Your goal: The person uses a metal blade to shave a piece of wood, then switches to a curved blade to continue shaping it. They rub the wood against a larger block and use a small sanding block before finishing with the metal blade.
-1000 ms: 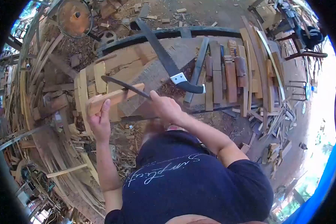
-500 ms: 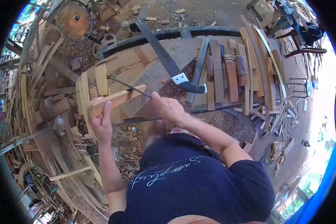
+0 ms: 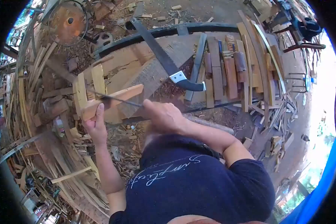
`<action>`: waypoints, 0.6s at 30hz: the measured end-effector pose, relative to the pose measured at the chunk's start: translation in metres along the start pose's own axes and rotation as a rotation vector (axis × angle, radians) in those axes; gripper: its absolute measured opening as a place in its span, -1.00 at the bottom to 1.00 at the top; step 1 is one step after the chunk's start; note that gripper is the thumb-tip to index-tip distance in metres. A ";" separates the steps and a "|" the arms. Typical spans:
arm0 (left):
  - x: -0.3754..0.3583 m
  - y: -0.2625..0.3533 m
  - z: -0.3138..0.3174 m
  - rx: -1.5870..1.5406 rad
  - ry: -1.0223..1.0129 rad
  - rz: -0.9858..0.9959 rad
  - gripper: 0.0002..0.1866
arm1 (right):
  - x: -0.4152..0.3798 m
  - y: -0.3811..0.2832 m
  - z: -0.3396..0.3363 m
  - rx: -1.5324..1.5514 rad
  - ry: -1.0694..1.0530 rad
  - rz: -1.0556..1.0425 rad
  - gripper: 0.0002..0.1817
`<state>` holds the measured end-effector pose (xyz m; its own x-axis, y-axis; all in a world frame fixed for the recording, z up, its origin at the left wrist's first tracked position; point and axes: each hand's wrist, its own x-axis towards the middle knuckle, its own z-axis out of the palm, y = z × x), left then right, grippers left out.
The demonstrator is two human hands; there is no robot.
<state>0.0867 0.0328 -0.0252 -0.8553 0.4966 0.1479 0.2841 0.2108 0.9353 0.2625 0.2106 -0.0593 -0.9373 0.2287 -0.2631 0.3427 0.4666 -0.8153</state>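
Observation:
A light wooden piece (image 3: 125, 93) slants over the left part of the workbench, and my left hand (image 3: 96, 125) is closed round its near left end, thumb on top. My right hand (image 3: 164, 116) is a fist round the end of a thin dark rod-like tool (image 3: 128, 101); its handle is hidden in the fingers. The tool lies across the wooden piece and reaches past it to the upper left. Beyond my right hand, a handsaw (image 3: 156, 50) with a black and silver handle rests on the bench.
Wooden strips and blocks (image 3: 231, 76) lie side by side on the right of the workbench (image 3: 130, 56). A round fan (image 3: 68, 22) stands at the upper left. Long planks (image 3: 59, 160) fill the left floor, and scraps (image 3: 276, 119) lie at the right. A chair-like frame (image 3: 300, 39) stands upper right.
The wooden piece and my left hand have shifted slightly left and down. My right hand has moved a little left and down, and the tool now crosses the wooden piece nearer my left hand.

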 end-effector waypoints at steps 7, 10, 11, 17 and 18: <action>0.000 0.000 0.002 0.010 0.019 0.018 -0.75 | 0.032 0.097 0.031 -0.010 0.094 0.220 -0.73; -0.004 0.001 0.005 0.107 -0.023 -0.008 -0.76 | 0.018 0.048 0.016 -0.016 0.084 0.143 -0.77; -0.002 0.000 0.006 0.144 -0.033 -0.001 -0.78 | 0.014 0.028 0.008 -0.007 0.036 0.099 -0.78; -0.001 0.003 0.008 0.107 -0.074 0.022 -0.82 | 0.029 0.047 0.020 0.009 0.078 0.041 -0.74; -0.001 0.002 0.006 0.126 -0.055 0.023 -0.82 | 0.034 0.060 0.016 0.018 0.028 0.078 -0.73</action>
<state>0.0909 0.0376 -0.0259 -0.8238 0.5473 0.1477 0.3584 0.3010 0.8837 0.2501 0.2323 -0.1254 -0.9056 0.2880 -0.3114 0.4130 0.4309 -0.8024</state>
